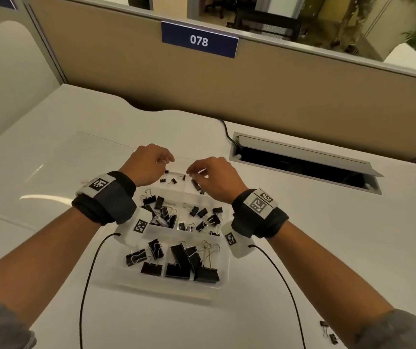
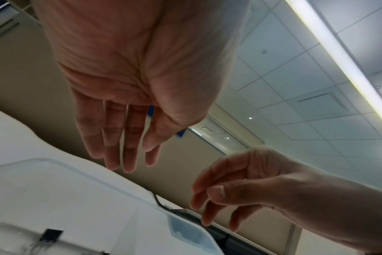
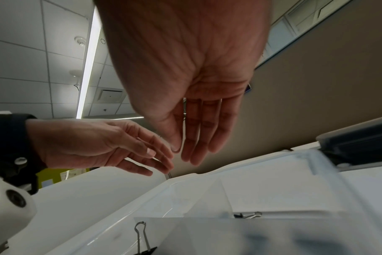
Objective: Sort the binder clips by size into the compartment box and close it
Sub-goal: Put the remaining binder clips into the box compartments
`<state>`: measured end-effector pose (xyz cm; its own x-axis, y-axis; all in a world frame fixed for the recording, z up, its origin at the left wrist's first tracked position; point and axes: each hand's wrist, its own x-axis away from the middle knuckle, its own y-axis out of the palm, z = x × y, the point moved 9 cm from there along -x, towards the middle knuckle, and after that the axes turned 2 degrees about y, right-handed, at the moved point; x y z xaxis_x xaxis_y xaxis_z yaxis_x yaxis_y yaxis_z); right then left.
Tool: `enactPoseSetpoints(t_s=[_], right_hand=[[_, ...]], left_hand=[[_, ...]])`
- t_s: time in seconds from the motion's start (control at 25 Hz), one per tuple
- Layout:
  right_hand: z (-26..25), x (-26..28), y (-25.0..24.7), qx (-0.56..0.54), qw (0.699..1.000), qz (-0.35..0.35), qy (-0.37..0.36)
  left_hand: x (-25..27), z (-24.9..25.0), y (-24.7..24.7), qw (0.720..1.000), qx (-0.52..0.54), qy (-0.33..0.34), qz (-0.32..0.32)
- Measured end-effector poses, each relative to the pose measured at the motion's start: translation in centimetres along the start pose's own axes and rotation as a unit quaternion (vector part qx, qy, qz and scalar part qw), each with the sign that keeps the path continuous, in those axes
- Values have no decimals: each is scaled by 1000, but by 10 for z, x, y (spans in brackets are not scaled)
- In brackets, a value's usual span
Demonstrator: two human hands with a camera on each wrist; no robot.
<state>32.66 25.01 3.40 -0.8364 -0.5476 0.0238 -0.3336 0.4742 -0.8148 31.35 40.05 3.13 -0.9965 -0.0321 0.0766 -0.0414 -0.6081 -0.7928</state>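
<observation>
Hovering with loose, empty fingers, the left hand and right hand hang close together over the far row of the box; both wrist views show the fingers relaxed and slightly curled, gripping nothing and touching nothing that can be made out.

Below them the clips lie sorted in the clear plastic box on the desk: about five of the smallest in the far row, two middle cells each holding a tangle of perhaps seven to ten, too overlapped to count surely, and two near cells with about four mid-large clips on the left and about four of the largest on the right. Two or three stray clips sit on the desk well apart from the box, by the right elbow.

The lid, clear and thin, lies open flat to the left and behind the box, hard to trace against the white desk.

The clips look light, stiff and springy, their wire loops likely to snag on neighbours; a pinch on the black body or one loop should lift them cleanly. The lid probably flexes and is likely best taken at its free edge, with a press at the corners to latch. One cable hatch stands open behind.
</observation>
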Motion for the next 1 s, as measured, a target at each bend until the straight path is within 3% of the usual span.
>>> enactPoseSetpoints(t_s=[0.24, 0.4, 0.68, 0.84, 1.0], right_hand=[[42, 97, -36, 18, 999, 30, 27], [97, 184, -45, 13, 996, 34, 78], [208, 322, -48, 42, 980, 16, 195], [244, 355, -35, 115, 970, -72, 200], [244, 353, -34, 138, 975, -66, 162]], left_hand=[[57, 81, 31, 997, 35, 56, 42], [107, 141, 108, 993, 49, 98, -41], [169, 183, 262, 980, -41, 62, -185], [187, 206, 310, 982, -29, 32, -182], [200, 235, 330, 984, -53, 54, -159]])
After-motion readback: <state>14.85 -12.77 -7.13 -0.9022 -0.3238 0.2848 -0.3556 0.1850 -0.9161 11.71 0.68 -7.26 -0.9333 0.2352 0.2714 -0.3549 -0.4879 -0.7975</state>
